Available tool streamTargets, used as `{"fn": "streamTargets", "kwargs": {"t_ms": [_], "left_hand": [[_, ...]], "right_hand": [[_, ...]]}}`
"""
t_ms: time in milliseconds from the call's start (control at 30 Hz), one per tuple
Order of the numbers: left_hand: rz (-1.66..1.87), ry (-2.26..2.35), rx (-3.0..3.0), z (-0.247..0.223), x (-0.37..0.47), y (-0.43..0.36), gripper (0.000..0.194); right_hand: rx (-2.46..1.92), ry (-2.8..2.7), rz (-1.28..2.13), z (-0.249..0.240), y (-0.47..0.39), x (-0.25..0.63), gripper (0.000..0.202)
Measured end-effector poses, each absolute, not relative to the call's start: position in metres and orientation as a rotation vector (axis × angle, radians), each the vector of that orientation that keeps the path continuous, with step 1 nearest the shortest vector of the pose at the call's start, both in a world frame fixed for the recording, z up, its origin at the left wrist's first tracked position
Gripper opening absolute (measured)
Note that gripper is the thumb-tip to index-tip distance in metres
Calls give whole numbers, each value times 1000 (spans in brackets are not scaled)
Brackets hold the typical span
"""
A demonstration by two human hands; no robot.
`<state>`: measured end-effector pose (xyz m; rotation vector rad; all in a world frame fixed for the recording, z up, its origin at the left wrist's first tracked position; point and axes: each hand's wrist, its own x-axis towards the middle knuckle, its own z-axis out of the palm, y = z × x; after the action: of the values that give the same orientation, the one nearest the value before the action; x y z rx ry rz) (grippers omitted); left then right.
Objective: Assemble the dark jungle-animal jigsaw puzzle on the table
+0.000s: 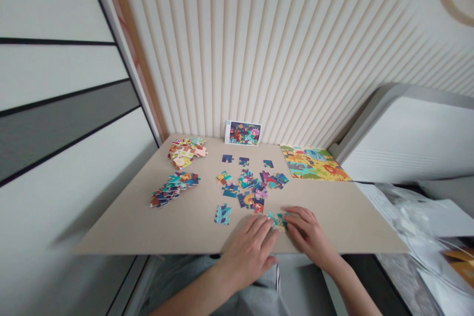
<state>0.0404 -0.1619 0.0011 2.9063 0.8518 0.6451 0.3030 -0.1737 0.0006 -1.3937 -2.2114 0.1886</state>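
Observation:
Small teal-and-yellow jigsaw puzzle pieces lie flat near the table's front edge, between my hands. From the left, my left hand presses its fingertips on their left end, its thumb apart below. My right hand grips the right end with bent fingers and thumb. My fingers partly cover these pieces, so their joint is hidden. A light-blue puzzle piece with leaves lies left of my left hand. Beyond my hands is a loose cluster of colourful puzzle pieces, some touching or overlapping.
Three dark blue pieces lie in a row before an upright picture card at the wall. Two piece heaps, one dark and one reddish, are on the left. An animal-scene puzzle lies back right; plastic wrapping is beside the table.

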Motion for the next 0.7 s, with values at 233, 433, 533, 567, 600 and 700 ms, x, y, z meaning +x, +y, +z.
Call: {"fn": "streamTargets", "kwargs": {"t_ms": [233,433,533,567,600,700], "left_hand": [[618,1151,2823,29,-23,-136,27],[577,1145,2929,46,-54,-66,25],[483,1132,2948,42,-51,-23,21],[474,1141,2947,39,-48,-10,20],[486,1162,2939,34,-44,2,21],[514,1258,2901,19,-32,26,25]], "right_hand": [[-1359,-2285,199,18,-147,266,28],[-1207,-2491,214,41,-105,221,33],[-1118,-2602,262,47,-87,211,33],[-1100,-2632,271,49,-82,210,33],[-1087,-2651,273,51,-76,210,33],[-1127,-2617,240,54,-51,218,31]]}}
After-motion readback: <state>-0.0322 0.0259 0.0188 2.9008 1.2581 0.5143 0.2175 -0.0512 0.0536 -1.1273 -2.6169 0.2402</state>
